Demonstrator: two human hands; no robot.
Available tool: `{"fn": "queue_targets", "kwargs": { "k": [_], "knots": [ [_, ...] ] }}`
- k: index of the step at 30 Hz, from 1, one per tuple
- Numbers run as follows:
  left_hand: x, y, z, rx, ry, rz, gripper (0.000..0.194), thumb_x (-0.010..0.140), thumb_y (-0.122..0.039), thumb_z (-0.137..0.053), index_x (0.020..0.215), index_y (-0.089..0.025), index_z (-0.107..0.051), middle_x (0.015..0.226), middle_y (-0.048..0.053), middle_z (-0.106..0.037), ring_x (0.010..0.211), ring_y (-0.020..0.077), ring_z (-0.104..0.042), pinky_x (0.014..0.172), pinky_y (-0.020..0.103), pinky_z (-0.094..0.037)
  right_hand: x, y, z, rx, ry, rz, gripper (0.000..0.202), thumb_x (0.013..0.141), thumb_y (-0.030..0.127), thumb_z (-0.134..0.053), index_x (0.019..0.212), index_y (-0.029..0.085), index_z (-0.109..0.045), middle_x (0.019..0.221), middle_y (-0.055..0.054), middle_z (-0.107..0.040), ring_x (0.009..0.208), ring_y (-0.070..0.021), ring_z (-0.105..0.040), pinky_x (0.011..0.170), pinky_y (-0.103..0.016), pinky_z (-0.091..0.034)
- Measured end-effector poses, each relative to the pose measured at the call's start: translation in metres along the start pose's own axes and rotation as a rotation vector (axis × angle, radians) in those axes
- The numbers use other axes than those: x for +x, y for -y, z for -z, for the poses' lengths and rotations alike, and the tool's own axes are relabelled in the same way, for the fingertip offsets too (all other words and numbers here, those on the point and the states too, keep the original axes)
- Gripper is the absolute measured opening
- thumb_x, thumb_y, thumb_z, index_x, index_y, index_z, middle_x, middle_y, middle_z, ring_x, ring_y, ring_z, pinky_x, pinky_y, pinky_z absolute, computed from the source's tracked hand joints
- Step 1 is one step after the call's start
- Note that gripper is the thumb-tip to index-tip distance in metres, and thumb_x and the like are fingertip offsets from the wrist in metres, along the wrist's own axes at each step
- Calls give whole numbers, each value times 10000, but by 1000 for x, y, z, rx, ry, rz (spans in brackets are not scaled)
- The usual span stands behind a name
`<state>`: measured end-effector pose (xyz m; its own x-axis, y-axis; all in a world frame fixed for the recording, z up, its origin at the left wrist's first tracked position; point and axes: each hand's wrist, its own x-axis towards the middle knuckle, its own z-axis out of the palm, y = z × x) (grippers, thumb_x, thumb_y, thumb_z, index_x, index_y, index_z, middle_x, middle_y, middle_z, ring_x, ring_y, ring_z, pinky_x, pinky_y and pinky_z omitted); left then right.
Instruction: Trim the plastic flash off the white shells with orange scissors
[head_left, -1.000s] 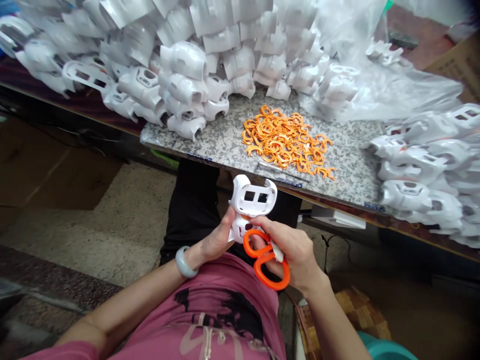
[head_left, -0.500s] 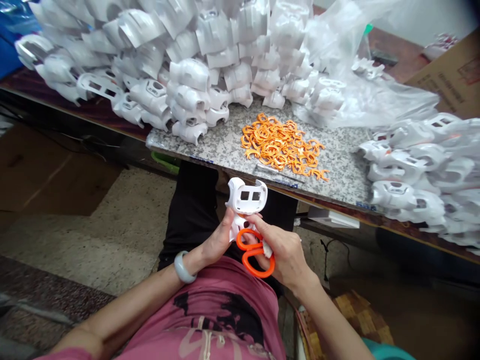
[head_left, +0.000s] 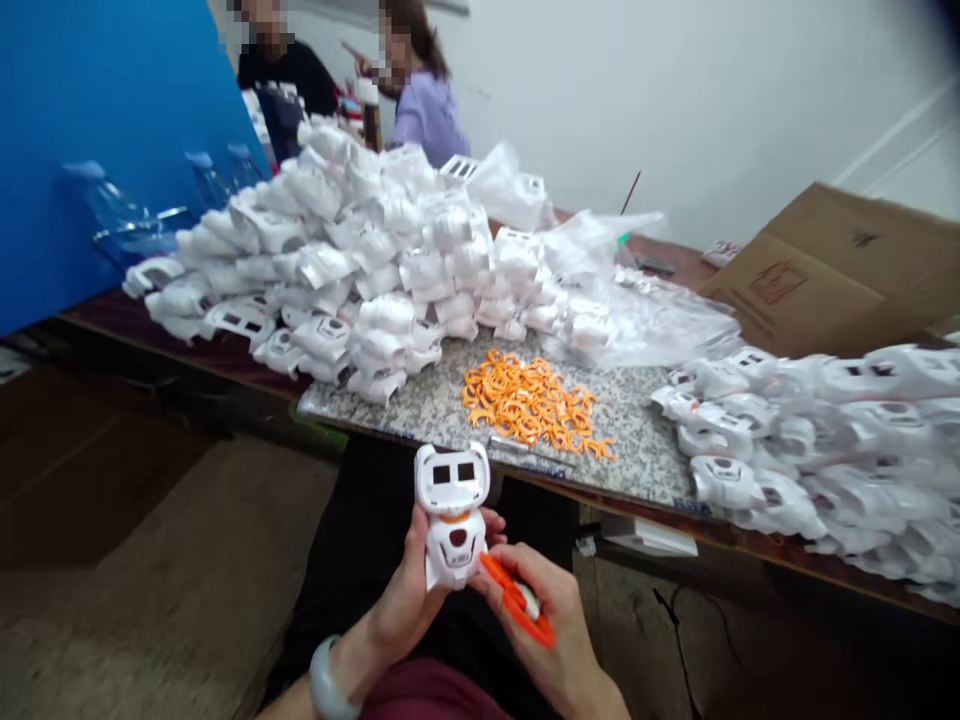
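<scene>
My left hand (head_left: 409,590) is wrapped round a white plastic shell (head_left: 452,485), which stands upright with two square openings near its top and an orange piece across its middle. In my right hand (head_left: 551,610) are orange-handled scissors (head_left: 517,600), held close to the shell's lower right side; their blades are hidden. Beyond my hands, a heap of small orange plastic pieces (head_left: 525,400) lies on a speckled grey slab (head_left: 637,400). A slim metal tool (head_left: 517,448) rests at the slab's near edge.
Piles of white shells stand at the back left (head_left: 375,250) and right (head_left: 810,440). Clear plastic bags (head_left: 637,320) and an open cardboard box (head_left: 817,270) are behind. Two people (head_left: 431,110) are at the far side, near a blue panel (head_left: 112,90).
The view has tilted up, bringing the people and wall into sight. The shell now faces me more upright, and the scissors have turned, their handles seen more edge-on.
</scene>
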<state>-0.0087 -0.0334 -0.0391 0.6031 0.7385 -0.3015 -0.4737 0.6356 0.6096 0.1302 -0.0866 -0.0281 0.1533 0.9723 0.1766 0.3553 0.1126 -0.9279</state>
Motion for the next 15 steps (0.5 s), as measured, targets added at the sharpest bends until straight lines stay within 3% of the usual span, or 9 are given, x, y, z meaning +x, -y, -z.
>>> {"fn": "queue_targets", "kwargs": {
  "k": [4, 8, 12, 15],
  "knots": [
    [4, -8, 2, -34, 26, 38, 703, 871, -661, -280, 1176, -135, -632, 1194, 129, -635, 1168, 290, -516, 1041, 392, -336, 16, -6, 0, 46, 62, -62, 224, 532, 545, -718, 696, 443, -607, 573, 103, -625, 454, -195, -581, 403, -274, -445],
    [12, -11, 9, 16, 82, 120, 806, 791, -760, -304, 1257, -164, -580, 1257, 121, -600, 1212, 307, -468, 1009, 399, -333, 30, 2, 20, 46, 129, -134, 232, 511, 543, -724, 659, 404, -611, 569, 98, -631, 472, -196, -576, 414, -272, -420],
    [23, -6, 31, 134, 122, 233, 866, 734, -815, -311, 1230, -170, -606, 1229, 128, -615, 1087, 313, -538, 851, 385, -394, 55, 14, 61, -41, -49, -125, 201, 698, 491, -652, 687, 291, -643, 599, 39, -600, 534, -158, -540, 480, -255, -432],
    [26, 3, 48, 169, 116, 314, 838, 712, -822, -346, 1185, -197, -639, 1141, 115, -659, 1000, 288, -572, 795, 358, -405, 95, 12, 100, -130, -248, -73, 251, 777, 446, -621, 741, 199, -650, 616, 7, -568, 559, -125, -505, 521, -233, -425]
  ]
}}
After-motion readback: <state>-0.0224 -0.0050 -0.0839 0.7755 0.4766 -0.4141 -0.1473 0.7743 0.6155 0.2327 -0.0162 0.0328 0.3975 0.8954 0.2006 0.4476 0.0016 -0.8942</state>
